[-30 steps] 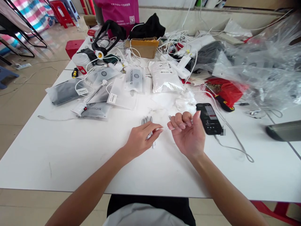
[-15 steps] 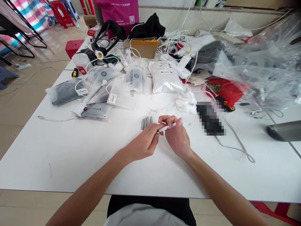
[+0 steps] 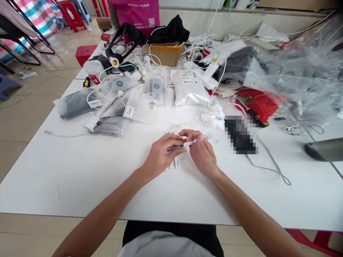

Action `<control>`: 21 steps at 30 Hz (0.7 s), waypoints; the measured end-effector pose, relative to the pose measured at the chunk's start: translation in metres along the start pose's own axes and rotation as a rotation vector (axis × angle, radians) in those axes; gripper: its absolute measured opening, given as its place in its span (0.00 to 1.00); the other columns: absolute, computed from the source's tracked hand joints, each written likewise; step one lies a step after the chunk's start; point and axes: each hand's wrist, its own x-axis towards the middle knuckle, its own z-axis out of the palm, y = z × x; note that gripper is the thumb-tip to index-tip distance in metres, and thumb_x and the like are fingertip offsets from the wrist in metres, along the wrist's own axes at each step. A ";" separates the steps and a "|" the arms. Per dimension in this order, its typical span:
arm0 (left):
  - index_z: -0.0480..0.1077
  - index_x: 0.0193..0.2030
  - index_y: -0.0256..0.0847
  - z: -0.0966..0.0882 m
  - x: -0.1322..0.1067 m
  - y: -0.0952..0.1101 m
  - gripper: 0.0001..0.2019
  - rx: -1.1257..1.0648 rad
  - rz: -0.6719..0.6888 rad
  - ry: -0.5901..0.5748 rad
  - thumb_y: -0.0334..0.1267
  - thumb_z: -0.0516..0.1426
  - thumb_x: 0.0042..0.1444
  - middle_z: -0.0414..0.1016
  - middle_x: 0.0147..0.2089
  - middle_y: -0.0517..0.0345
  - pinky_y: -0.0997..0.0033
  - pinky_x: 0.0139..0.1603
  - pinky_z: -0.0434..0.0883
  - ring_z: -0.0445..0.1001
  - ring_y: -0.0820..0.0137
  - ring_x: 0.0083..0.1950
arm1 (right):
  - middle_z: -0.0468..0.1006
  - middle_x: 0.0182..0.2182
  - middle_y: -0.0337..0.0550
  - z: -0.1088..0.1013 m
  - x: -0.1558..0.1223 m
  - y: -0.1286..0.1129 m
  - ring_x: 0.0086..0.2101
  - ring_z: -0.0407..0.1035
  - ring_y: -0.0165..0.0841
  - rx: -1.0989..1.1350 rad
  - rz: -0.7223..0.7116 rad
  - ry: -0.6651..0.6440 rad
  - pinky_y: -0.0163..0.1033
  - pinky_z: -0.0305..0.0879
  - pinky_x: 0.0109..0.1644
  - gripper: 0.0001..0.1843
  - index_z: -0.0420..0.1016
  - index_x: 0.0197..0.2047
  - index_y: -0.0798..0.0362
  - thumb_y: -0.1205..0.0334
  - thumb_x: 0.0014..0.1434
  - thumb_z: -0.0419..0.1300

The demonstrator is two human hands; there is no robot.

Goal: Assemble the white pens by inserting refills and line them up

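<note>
pens point(image 3: 175, 163) on table point(image 3: 80, 171) | parcel point(image 3: 189, 91) behind pens | jar point(image 3: 93, 68) left of box point(image 3: 166, 57)

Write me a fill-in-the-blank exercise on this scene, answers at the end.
1. The left hand and right hand hold a single ____ between them.
2. More pens lie on the table, partly hidden by the ____ hand.
3. The grey cylinder lies near the picture's ____ edge.
Missing words: pen; left; right.

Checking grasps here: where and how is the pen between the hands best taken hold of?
Probably the pale middle of the pen, pinched from above: this slim, slanting stretch shows between the left hand on the grey part and the right hand.
</note>
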 end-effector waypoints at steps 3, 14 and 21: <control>0.84 0.48 0.44 -0.001 -0.001 0.003 0.08 0.065 -0.064 -0.018 0.43 0.66 0.67 0.83 0.42 0.54 0.68 0.40 0.75 0.78 0.69 0.39 | 0.77 0.53 0.44 0.003 -0.002 0.000 0.59 0.68 0.41 0.006 -0.020 0.013 0.54 0.66 0.67 0.22 0.77 0.43 0.43 0.41 0.77 0.48; 0.84 0.45 0.44 -0.001 -0.001 0.006 0.11 0.110 -0.098 0.008 0.48 0.66 0.67 0.83 0.38 0.57 0.69 0.37 0.70 0.76 0.70 0.35 | 0.78 0.52 0.45 0.002 -0.003 0.003 0.57 0.71 0.41 -0.075 -0.001 -0.011 0.53 0.69 0.65 0.22 0.77 0.43 0.44 0.40 0.77 0.50; 0.85 0.47 0.44 -0.003 0.001 0.012 0.12 0.017 -0.204 0.068 0.48 0.68 0.65 0.84 0.38 0.56 0.70 0.40 0.75 0.81 0.68 0.37 | 0.84 0.51 0.45 0.001 -0.002 -0.007 0.54 0.78 0.41 -0.053 -0.087 0.081 0.54 0.75 0.60 0.18 0.73 0.61 0.41 0.51 0.70 0.66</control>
